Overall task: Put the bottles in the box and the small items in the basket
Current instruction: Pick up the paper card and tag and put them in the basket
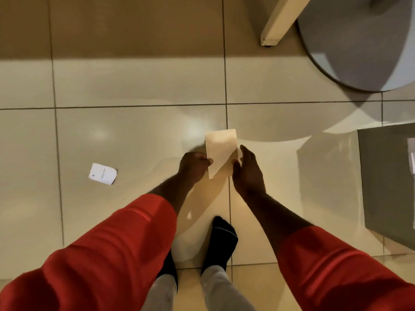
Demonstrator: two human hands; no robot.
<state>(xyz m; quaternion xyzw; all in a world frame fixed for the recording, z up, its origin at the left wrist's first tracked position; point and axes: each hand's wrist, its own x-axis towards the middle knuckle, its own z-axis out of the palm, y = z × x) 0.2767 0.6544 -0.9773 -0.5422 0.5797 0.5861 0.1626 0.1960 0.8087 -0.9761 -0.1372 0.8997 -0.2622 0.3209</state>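
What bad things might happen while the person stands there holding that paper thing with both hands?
1. The cream packet is pinched only at its lower edges by the left hand and right hand, so it might slip and fall.
2. The white card lies flat on the tiled floor off to the left; it could be overlooked or stepped on.
3. The person wears socks on glossy tiles, so a slip seems possible.

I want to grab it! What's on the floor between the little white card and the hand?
Nothing: the head view shows bare tile between the white card and the left hand.
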